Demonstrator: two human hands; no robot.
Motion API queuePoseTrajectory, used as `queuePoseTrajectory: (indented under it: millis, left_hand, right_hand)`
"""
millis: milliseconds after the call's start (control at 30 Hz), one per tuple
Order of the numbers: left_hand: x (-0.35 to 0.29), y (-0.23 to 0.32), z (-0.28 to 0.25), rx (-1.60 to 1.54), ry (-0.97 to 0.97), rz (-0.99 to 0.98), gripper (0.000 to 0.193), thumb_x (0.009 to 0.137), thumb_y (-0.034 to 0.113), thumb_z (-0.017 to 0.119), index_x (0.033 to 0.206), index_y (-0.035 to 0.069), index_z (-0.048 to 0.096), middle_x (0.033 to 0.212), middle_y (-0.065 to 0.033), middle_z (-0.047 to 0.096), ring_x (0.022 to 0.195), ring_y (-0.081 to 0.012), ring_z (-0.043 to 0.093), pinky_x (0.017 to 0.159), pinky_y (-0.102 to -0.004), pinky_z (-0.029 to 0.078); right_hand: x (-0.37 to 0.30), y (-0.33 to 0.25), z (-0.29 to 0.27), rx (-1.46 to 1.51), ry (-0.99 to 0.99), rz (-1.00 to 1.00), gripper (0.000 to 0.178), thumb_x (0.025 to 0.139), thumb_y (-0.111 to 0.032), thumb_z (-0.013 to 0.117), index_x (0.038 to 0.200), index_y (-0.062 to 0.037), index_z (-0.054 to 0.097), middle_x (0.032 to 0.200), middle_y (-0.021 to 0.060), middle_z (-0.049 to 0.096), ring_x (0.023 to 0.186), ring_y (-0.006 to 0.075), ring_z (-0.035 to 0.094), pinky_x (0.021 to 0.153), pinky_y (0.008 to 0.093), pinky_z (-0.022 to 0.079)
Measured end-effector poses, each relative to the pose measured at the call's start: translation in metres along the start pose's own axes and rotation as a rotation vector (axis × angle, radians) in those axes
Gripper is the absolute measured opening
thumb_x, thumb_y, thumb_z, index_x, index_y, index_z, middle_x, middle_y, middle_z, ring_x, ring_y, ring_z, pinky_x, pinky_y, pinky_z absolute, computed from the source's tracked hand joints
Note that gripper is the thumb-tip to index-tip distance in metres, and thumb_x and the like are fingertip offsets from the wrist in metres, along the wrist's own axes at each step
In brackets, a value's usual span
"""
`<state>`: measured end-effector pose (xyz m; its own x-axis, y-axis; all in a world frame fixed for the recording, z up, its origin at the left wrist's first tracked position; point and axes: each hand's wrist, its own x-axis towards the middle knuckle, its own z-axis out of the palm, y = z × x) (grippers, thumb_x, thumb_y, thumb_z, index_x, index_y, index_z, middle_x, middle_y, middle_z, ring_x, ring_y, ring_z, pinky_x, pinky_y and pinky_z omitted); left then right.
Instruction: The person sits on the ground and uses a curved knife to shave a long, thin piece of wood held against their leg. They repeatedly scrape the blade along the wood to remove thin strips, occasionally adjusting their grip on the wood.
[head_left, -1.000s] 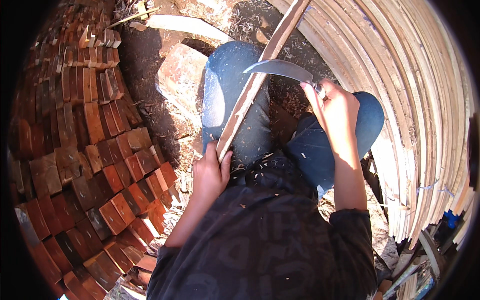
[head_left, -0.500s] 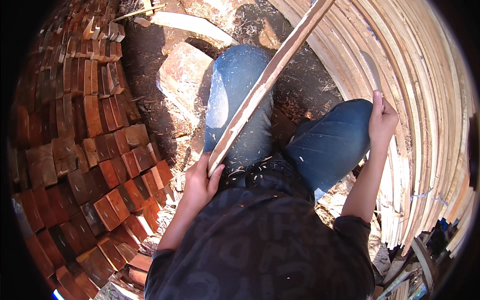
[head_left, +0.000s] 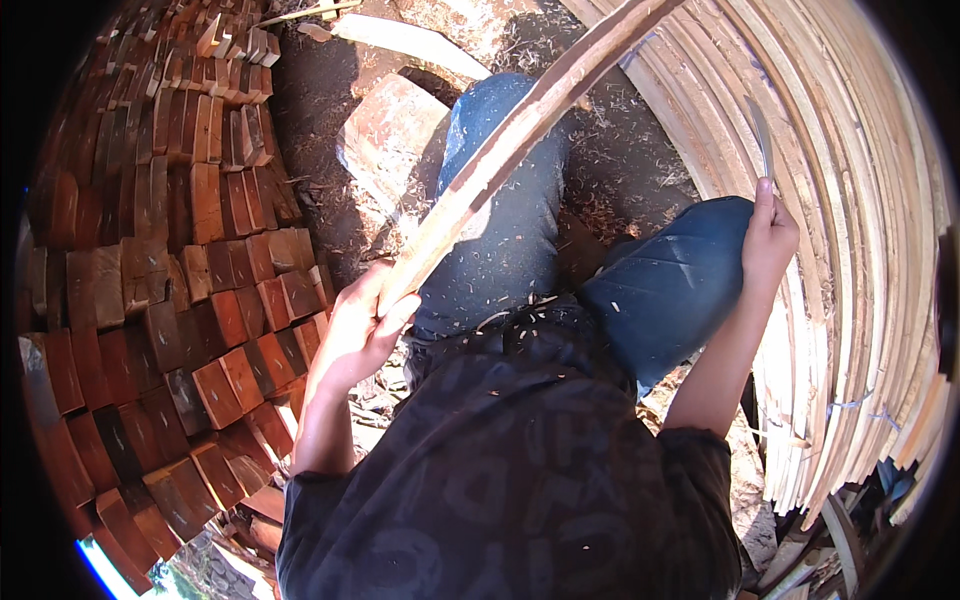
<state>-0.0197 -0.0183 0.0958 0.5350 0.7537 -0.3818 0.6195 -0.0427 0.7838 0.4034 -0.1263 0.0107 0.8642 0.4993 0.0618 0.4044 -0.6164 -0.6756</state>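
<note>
My left hand (head_left: 368, 325) is closed round the near end of a long wooden strip (head_left: 500, 160). The strip slants up and right over my left knee, and its far end runs out of view at the top. Rough brown bark-like patches mark its pale face. At the right, my right hand (head_left: 770, 238) grips a knife (head_left: 762, 140) whose handle is mostly hidden in the fingers. Its thin blade points away from me, in front of the stacked strips and apart from the held strip. The right wrist is beside my bent right knee.
Stacked reddish wooden blocks (head_left: 215, 390) rise on the left. Bundled long pale strips (head_left: 810, 330) curve along the right, bound with blue string (head_left: 850, 404). A wooden block (head_left: 393, 135) and a pale offcut (head_left: 410, 42) lie ahead on shaving-strewn soil. Wood chips dot my lap.
My left hand has moved left and slightly up, bringing the strip's near end with it. The right hand keeps the knife nearly in place. The view has shifted a little.
</note>
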Motion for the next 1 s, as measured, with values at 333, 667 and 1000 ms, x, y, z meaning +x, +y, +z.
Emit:
queuePoseTrajectory:
  millis: [333,667,1000]
  left_hand:
    - [0.004,-0.014,0.058,-0.313,-0.337,-0.109,0.037,0.100,0.023,0.048,0.129,0.000,0.042,0.085,-0.0094,0.061,0.065,-0.0101,0.052,0.066,-0.0275,0.046]
    - [-0.010,-0.025,0.017,-0.548,-0.220,-0.060,0.027,0.101,0.026,0.048,0.110,0.001,0.046,0.072,-0.0054,0.054,0.066,-0.0142,0.062,0.072,-0.0295,0.052]
    - [-0.004,-0.062,0.043,-0.309,-0.064,-0.071,0.030,0.099,0.026,0.052,0.114,-0.001,0.053,0.079,-0.0015,0.053,0.067,-0.0077,0.050,0.063,-0.0247,0.043]
  right_hand:
    - [0.000,0.006,-0.006,0.069,-0.052,-0.014,0.056,0.093,-0.046,0.058,0.071,0.0053,0.062,0.052,0.0013,0.038,0.053,0.0109,0.034,0.052,0.0298,0.032]
    - [-0.006,0.018,-0.016,0.108,-0.015,-0.061,0.058,0.095,-0.046,0.054,0.054,-0.0063,0.042,0.051,-0.0038,0.033,0.050,0.0075,0.028,0.047,0.0284,0.022]
    - [-0.003,0.024,-0.017,0.130,-0.040,-0.089,0.059,0.095,-0.049,0.054,0.053,-0.0087,0.041,0.052,-0.0039,0.035,0.050,0.0073,0.030,0.047,0.0266,0.023]
